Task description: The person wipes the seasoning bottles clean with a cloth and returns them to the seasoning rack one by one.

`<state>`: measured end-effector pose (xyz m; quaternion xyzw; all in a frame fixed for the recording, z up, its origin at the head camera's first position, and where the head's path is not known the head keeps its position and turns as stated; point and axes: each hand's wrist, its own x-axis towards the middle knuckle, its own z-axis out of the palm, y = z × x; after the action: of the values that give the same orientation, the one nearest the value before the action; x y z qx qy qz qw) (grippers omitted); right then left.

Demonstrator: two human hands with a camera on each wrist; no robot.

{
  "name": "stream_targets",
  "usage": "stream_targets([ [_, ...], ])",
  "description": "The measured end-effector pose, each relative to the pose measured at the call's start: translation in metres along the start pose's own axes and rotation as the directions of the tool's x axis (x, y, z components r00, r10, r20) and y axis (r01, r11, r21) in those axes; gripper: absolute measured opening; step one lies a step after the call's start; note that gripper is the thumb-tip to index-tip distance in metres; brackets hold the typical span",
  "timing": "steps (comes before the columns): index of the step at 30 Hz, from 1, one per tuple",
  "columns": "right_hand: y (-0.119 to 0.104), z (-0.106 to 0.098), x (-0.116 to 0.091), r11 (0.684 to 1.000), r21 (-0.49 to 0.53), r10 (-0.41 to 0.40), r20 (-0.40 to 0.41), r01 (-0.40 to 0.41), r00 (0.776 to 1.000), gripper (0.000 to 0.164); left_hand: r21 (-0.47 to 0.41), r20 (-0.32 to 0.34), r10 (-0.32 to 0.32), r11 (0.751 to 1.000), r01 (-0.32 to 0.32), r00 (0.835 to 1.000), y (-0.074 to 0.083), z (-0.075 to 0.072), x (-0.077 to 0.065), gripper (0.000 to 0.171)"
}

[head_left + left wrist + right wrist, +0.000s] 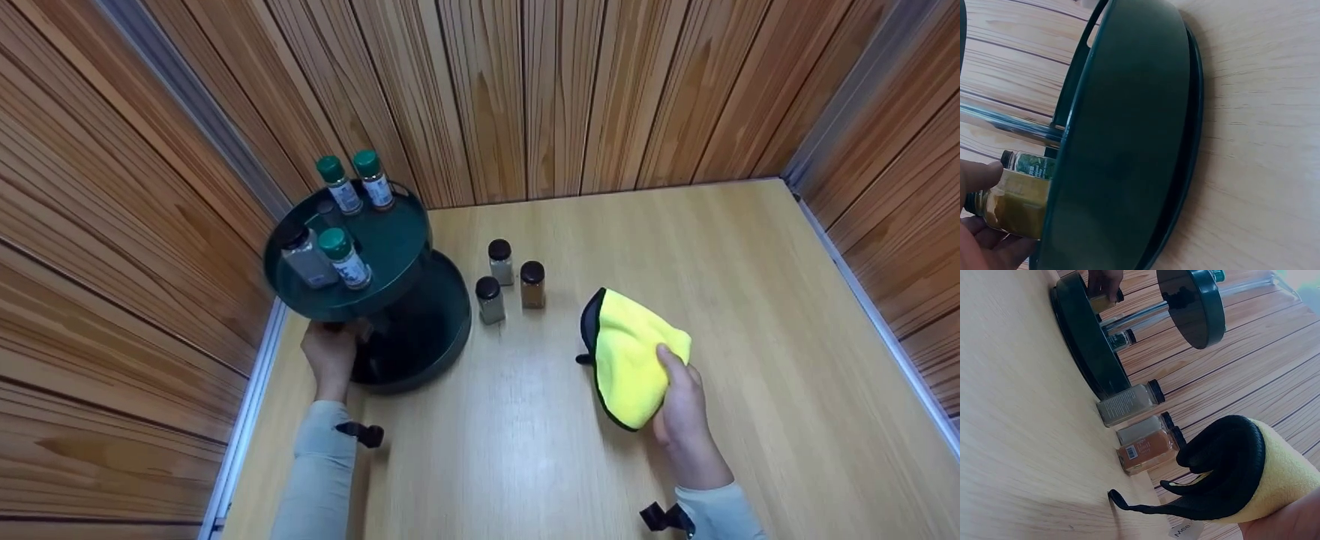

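My left hand point(330, 358) reaches under the upper tier of a dark green two-tier turntable rack point(401, 251). In the left wrist view its thumb and fingers grip a spice jar point(1021, 203) with yellow-brown contents, down at the lower tier; the tier's wall hides the jar's base. A smaller jar with a green label point(1036, 165) stands beside it. Over the table, my right hand point(686, 409) holds a folded yellow cloth point(634, 352) with black edging, thumb on top. The cloth's dark inner side and a black loop show in the right wrist view.
Three dark-capped spice jars, one brown point(533, 289) and two greyish point(491, 304), stand right of the rack. Green-capped bottles point(351, 266) and a dark-capped jar point(311, 262) sit on the upper tier. Wooden walls point(555, 97) border the table.
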<state>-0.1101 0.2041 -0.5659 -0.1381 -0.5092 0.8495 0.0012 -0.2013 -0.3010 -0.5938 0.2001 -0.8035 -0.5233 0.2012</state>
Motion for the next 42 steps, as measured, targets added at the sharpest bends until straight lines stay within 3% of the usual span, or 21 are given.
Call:
stream_targets([
  [10,-0.003,0.002,0.003,1.0,-0.022,0.006,-0.002,-0.006,1.0,0.04,0.08,-0.029,-0.012,0.997,0.014,1.0,-0.003,0.003,0.003,0.021],
  [13,-0.004,0.003,0.005,1.0,-0.023,0.006,-0.004,-0.006,1.0,0.04,0.084,-0.017,0.01,0.996,-0.009,1.0,-0.003,0.003,0.002,0.027],
  [16,-0.004,0.004,0.005,1.0,-0.018,0.0,-0.005,0.0,1.0,0.041,0.069,-0.019,0.072,0.995,-0.071,0.997,-0.001,0.004,0.001,0.027],
  [19,-0.004,0.004,0.004,1.0,-0.016,0.002,-0.007,-0.002,1.0,0.04,-0.015,-0.064,0.161,0.987,-0.162,0.985,0.001,0.006,-0.006,0.026],
  [22,-0.004,0.003,0.001,1.0,-0.027,-0.002,0.003,0.002,1.0,0.037,-0.045,-0.163,0.219,0.972,-0.229,0.962,0.006,0.009,-0.023,0.037],
  [26,-0.004,0.003,0.001,0.999,-0.018,-0.026,0.029,0.026,0.999,0.036,0.042,-0.226,0.281,0.96,-0.278,0.933,0.02,0.017,-0.047,0.058],
  [28,-0.005,0.004,0.003,0.999,-0.005,-0.034,0.023,0.034,0.999,0.036,0.082,-0.204,0.342,0.94,-0.332,0.917,0.028,0.024,-0.053,0.056],
  [33,-0.006,0.007,0.005,1.0,-0.007,-0.024,-0.003,0.024,1.0,0.033,0.139,-0.124,0.493,0.868,-0.477,0.861,0.052,0.044,-0.065,0.043],
  [34,-0.006,0.007,0.005,1.0,-0.007,-0.022,-0.004,0.022,1.0,0.034,0.136,-0.099,0.502,0.862,-0.488,0.859,0.057,0.048,-0.067,0.042],
  [36,-0.006,0.008,0.006,1.0,-0.01,-0.017,-0.009,0.016,1.0,0.034,0.113,-0.027,0.479,0.874,-0.473,0.877,0.069,0.058,-0.07,0.046],
  [39,-0.004,0.009,0.006,1.0,-0.008,-0.006,-0.016,0.006,1.0,0.036,0.087,0.133,0.38,0.916,-0.392,0.915,0.086,0.072,-0.073,0.049],
  [40,-0.004,0.009,0.006,1.0,-0.01,-0.001,-0.017,0.001,1.0,0.036,0.083,0.191,0.342,0.928,-0.362,0.92,0.091,0.078,-0.073,0.052],
  [42,-0.003,0.01,0.005,1.0,-0.014,0.005,-0.017,-0.005,1.0,0.035,0.099,0.299,0.28,0.942,-0.322,0.912,0.098,0.09,-0.072,0.056],
])
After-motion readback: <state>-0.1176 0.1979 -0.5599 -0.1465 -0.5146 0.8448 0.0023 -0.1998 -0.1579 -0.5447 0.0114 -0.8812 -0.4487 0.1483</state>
